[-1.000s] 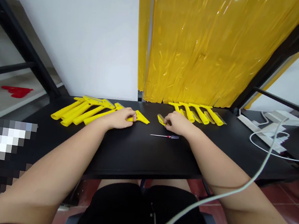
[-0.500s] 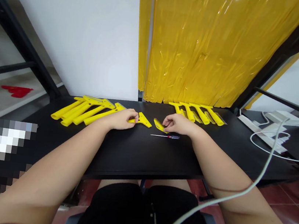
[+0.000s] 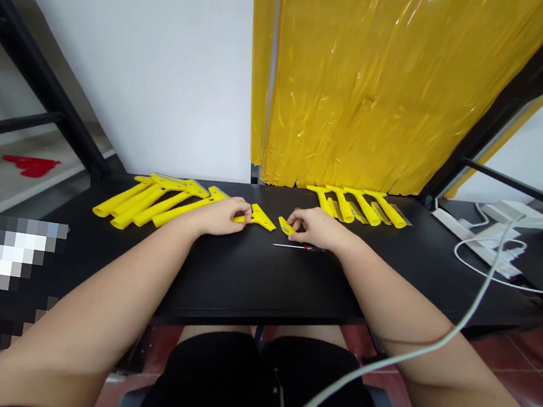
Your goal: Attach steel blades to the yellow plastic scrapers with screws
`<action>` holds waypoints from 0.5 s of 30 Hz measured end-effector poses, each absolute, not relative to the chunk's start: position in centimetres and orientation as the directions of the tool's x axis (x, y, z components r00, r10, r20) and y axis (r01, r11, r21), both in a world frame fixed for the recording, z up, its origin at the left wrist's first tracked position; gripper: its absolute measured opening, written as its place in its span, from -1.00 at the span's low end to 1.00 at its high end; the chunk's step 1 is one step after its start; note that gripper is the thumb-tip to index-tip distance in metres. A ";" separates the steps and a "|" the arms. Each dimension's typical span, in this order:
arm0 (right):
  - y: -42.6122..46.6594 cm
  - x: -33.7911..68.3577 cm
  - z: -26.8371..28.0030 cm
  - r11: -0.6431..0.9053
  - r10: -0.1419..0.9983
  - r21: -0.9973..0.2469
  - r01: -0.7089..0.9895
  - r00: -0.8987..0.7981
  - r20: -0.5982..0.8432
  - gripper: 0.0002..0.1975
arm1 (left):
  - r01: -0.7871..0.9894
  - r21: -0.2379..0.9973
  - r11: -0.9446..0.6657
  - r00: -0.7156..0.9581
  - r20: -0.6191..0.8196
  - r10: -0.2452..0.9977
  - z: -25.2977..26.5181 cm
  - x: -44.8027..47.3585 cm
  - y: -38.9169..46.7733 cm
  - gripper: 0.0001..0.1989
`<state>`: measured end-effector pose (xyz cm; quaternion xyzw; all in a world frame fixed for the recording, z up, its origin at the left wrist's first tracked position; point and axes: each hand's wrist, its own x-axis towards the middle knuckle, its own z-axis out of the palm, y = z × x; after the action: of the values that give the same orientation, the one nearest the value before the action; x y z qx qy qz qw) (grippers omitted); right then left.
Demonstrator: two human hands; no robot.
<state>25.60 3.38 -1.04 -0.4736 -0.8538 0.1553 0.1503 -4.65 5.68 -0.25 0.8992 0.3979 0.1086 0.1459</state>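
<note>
My left hand (image 3: 223, 215) is closed round the handle of a yellow scraper (image 3: 262, 217), whose wide head points right. Just across a small gap, my right hand (image 3: 312, 227) pinches a small yellow cover piece (image 3: 286, 226) with a screw or metal bit on its face. A screwdriver (image 3: 290, 246) lies on the black table in front of my right hand, its handle partly hidden under the fingers. Several yellow scrapers (image 3: 150, 203) lie side by side at the left, partly behind my left wrist.
More yellow scrapers (image 3: 359, 206) with loose cover pieces and blades lie at the back right of the black table (image 3: 240, 280). White power strips (image 3: 478, 243) and cables sit further right. A pale cable (image 3: 412, 355) crosses in front of my right arm. Yellow plastic curtain (image 3: 362, 95) hangs behind.
My right hand has shifted slightly left and closed more fully over the yellow cover piece, now covering the screwdriver's handle. My left hand and its scraper have stayed put.
</note>
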 end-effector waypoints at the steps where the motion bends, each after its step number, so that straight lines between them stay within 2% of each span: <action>1: 3.3 25.5 -1.0 0.487 0.864 -0.419 0.766 -0.493 0.102 -0.69 | 0.682 0.349 -0.643 0.662 0.081 0.745 -0.2 -4.6 5.7 -0.85; 8: 2.6 25.9 -0.2 0.459 0.868 -0.541 0.705 -0.486 0.102 -0.72 | 0.674 0.350 -0.650 0.666 0.091 0.740 -0.3 -4.9 5.8 -0.87; 15: 3.1 26.1 -0.5 0.426 0.889 -0.597 0.680 -0.436 0.137 -0.74 | 0.674 0.357 -0.647 0.664 0.091 0.742 -0.1 -5.0 5.7 -0.89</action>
<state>26.13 3.15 -0.48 -0.4819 -0.8143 0.2345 0.2230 -4.98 5.67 -0.12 0.9001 0.3932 0.1151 0.1480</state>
